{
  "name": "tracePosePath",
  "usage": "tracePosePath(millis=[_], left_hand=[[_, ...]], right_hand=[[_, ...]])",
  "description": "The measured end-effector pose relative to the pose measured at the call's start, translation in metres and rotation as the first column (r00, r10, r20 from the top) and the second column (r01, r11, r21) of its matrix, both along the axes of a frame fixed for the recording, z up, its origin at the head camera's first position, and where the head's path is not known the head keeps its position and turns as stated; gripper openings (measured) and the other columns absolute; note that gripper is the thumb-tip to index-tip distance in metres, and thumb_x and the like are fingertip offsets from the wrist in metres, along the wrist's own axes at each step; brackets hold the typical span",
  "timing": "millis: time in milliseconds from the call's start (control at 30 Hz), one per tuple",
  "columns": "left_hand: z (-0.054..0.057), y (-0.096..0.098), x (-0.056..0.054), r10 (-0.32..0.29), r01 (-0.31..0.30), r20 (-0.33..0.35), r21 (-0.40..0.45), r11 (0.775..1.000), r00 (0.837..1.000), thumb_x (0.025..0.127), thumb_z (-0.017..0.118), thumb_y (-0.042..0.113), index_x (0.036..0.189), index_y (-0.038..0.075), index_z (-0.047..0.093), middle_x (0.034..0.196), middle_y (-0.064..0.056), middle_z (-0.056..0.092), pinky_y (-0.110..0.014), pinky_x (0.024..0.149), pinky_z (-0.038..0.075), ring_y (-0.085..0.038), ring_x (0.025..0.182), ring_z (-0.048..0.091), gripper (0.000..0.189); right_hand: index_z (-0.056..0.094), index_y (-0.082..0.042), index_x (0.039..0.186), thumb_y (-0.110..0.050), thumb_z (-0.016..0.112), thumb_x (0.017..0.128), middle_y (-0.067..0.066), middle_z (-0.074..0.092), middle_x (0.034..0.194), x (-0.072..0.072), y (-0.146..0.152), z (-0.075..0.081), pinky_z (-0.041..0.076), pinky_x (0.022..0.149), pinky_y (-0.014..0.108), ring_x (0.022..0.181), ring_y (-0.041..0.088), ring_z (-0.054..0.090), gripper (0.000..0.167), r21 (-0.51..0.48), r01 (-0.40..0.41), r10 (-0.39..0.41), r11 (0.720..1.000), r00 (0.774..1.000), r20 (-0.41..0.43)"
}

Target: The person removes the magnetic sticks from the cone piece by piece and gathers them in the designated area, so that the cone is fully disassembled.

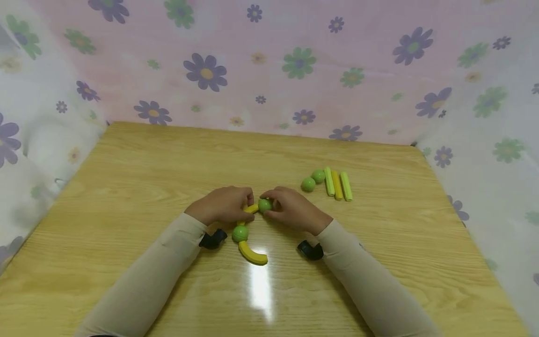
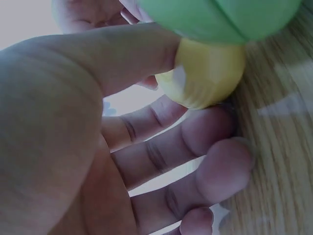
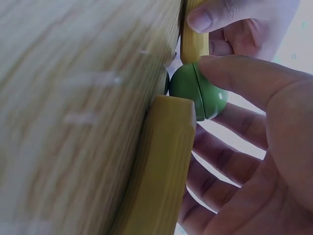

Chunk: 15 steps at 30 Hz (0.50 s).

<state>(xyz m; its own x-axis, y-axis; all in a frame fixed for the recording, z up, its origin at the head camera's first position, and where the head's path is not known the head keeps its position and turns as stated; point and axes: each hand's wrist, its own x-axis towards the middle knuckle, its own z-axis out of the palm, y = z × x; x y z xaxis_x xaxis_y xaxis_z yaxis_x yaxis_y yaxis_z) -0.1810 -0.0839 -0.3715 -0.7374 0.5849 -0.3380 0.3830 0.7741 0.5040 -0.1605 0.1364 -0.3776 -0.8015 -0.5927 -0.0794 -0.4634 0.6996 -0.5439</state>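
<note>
Near the middle of the table, my left hand (image 1: 225,204) pinches a curved yellow toy piece (image 1: 252,208) between thumb and fingers. My right hand (image 1: 292,210) grips a green ball (image 1: 265,205) with a seam, right at that piece's far end. In the right wrist view, thumb and fingers lie around this ball (image 3: 183,85). A second green ball (image 1: 240,233) sits at the near end of the held piece, just below the left hand; it looms large in the left wrist view. Below it lies another curved yellow piece (image 1: 252,255), its upper end at the ball.
To the right and farther back lie two more green balls (image 1: 309,184), a yellow stick (image 1: 337,185) and two pale yellow-green sticks (image 1: 330,181). The wooden table (image 1: 168,154) ends at a flowered pink cloth (image 1: 261,70). Black mounts (image 1: 213,239) sit under both wrists.
</note>
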Motion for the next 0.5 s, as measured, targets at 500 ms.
tracePosePath(millis=[500], left_hand=[[-0.0042, -0.0046, -0.0015, -0.029, 0.025, 0.037, 0.101, 0.995, 0.999, 0.094, 0.069, 0.028, 0.112, 0.015, 0.058, 0.083, -0.001, 0.059, -0.028, 0.065, 0.045, -0.014, 0.070, 0.053, 0.024]], right_hand=[[0.061, -0.005, 0.130, -0.018, 0.067, 0.097, 0.006, 0.067, 0.115, -0.0023, -0.0002, -0.0016, 0.053, 0.081, 0.031, 0.092, 0.015, 0.062, 0.036, -0.016, 0.013, -0.013, 1.000, 1.000, 0.028]])
